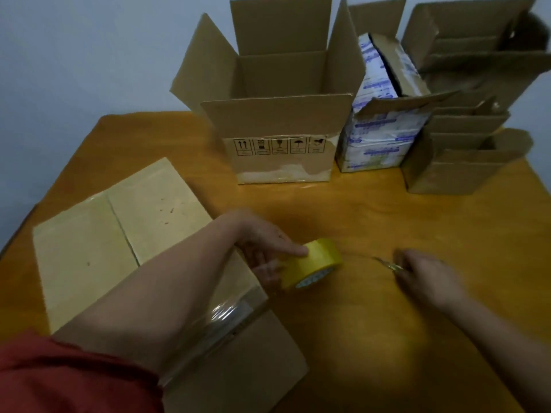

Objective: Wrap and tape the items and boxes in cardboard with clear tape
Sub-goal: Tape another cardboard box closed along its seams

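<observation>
The tape roll [316, 262] was at the table's [357, 210] middle beside the flat cardboard [119, 234], the left hand [268, 251] gripping its rim and the right hand [426, 275] pinching the clear strip [384, 263] — likely light and stiff as a roll, limp and sticky as film, best held by its end.

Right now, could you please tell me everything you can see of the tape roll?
The tape roll looks yellowish and glossy, wound thick on a pale core whose printed end faces down-right. It sits tilted on edge, on or just over the table, beside the flat cardboard. The left hand grips it, thumb on top, fingers beneath. A shiny clear strip shows at the right hand, which pinches it; its run back to the roll is too faint to trace.
</observation>
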